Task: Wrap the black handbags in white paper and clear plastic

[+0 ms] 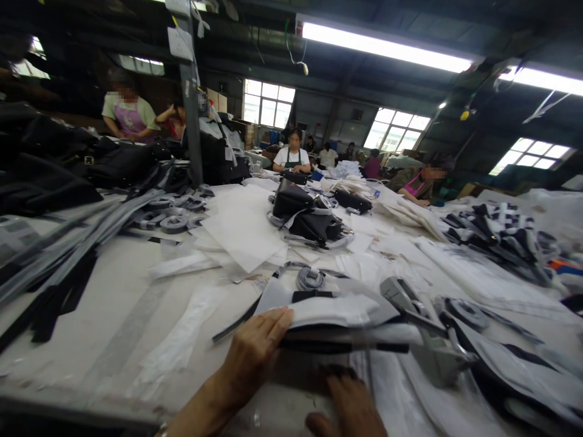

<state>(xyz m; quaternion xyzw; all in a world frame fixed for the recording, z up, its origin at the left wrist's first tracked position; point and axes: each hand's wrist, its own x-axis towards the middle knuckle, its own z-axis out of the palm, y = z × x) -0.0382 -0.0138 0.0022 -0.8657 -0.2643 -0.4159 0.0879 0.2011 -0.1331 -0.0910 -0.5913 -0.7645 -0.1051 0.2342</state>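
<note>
A black bag piece (319, 346) lies in front of me, wrapped over its top with white tissue paper (332, 311). My left hand (255, 349) grips its left end, fingers closed over the paper and the thumb hidden beneath. Below the near edge of the bag is my right hand (350, 400), smeared by motion, with thumb and fingers apart and nothing visible in them. Its fingertips are in shadow, so contact with the bag cannot be told. A coiled grey-wrapped strap (310, 278) sits just behind the bag. To the right stands a grey tape dispenser (432, 340).
Long wrapped straps (100, 243) and a heap of black bags (50, 164) lie left, by a metal post (190, 109). White sheets (241, 224) and finished-looking black bags (310, 212) cover the table's middle. More wrapped pieces (523, 370) lie right. Several people work beyond.
</note>
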